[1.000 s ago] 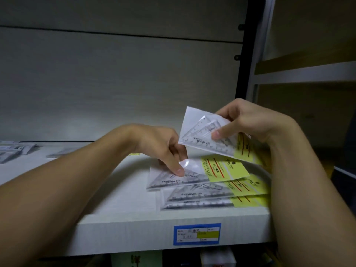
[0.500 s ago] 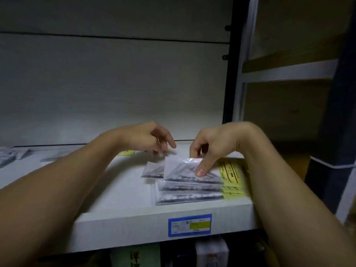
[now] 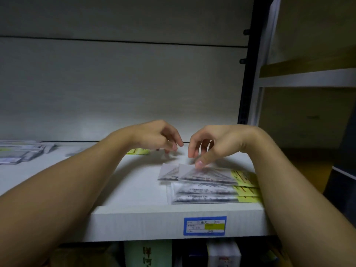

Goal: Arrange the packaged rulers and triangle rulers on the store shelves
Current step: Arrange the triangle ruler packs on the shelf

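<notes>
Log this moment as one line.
left hand: hovering, holding nothing | right hand: thumb on top clear-plastic triangle-ruler packet | white shelf

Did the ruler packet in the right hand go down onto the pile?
Yes. The top packet went down onto the pile by the shelf front edge; the right hand only touches it.

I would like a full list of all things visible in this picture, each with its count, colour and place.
triangle ruler packs: at least four, clear with yellow cards, overlapping on the shelf's right front.
yellow card: one, behind the left forearm.
other packs: count unclear, clear and pale, far left of the shelf.
shelf: one, white.
price label: one, blue with a yellow patch, on the shelf's front edge.
goods below: several, partly hidden.
left hand: above the shelf, holds nothing.
right hand: thumb touches the top pack.
</notes>
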